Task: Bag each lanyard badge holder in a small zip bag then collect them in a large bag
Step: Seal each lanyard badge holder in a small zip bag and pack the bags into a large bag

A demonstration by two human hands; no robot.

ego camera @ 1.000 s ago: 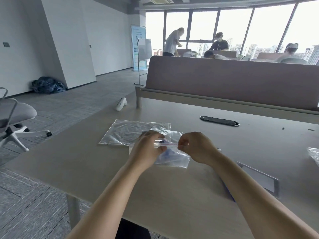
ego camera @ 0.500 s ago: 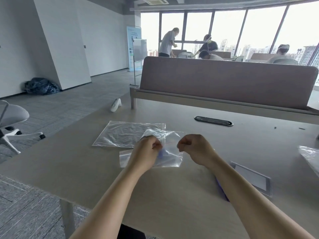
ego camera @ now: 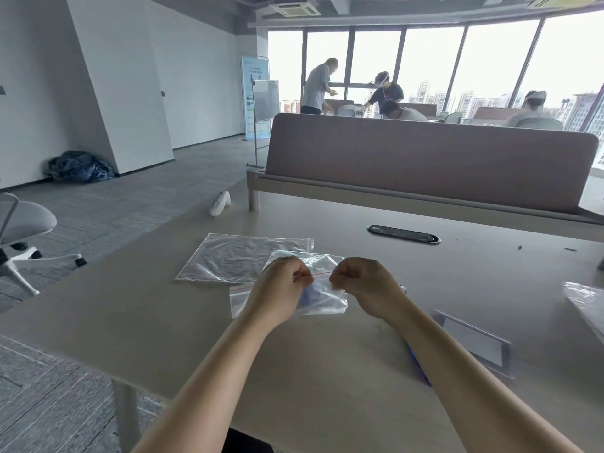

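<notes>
While pinching the small bag point(ego camera: 323, 304) with left hand point(ego camera: 277, 289) and right hand point(ego camera: 362, 282) (lanyard point(ego camera: 310, 294) inside), may leave zip gaps if pressed unevenly.

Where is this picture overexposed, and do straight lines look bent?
Head view: the windows are blown out to white, and their posts lean, a wide-angle effect; the desk is in soft, even light; the small bag glints only faintly.
</notes>
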